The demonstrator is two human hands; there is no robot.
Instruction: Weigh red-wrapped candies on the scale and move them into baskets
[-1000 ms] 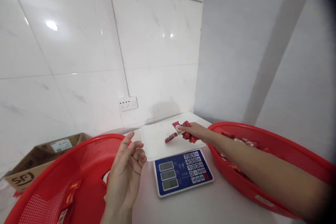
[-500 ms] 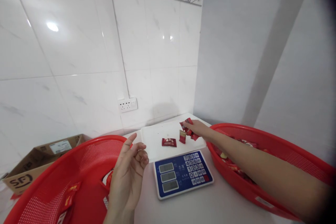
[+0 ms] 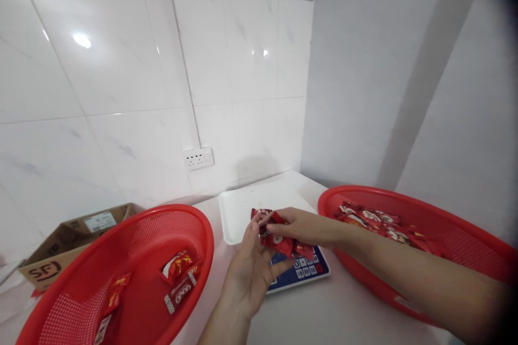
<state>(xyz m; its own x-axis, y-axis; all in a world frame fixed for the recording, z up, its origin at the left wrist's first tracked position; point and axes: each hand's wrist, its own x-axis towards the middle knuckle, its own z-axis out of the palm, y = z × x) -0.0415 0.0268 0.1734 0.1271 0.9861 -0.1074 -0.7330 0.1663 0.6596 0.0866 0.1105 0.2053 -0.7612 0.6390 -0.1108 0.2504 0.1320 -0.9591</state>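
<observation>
Over the scale, my right hand (image 3: 297, 225) pinches a bunch of red snack packets (image 3: 281, 242). My left hand (image 3: 253, 272) is cupped around the same packets from the left and below, its thumb up and its fingers partly behind them. A dark red packet (image 3: 261, 211) shows just beyond the fingertips, mostly covered by the hands. Under the hands is a scale with a blue keypad panel (image 3: 301, 272). Its displays are largely hidden. The white weighing tray (image 3: 238, 207) lies behind.
At the right stands a red basket (image 3: 360, 191) with many red packets (image 3: 380, 221). Another red basket (image 3: 140, 226) at the left has several packets (image 3: 180, 267) in it. An open cardboard box (image 3: 48, 272) sits behind that one. A tiled wall with a socket (image 3: 198, 158) borders the table.
My right hand has brought its packets from above the tray toward me and to the left. My left hand has moved right to meet them. The left basket's packets are now uncovered.
</observation>
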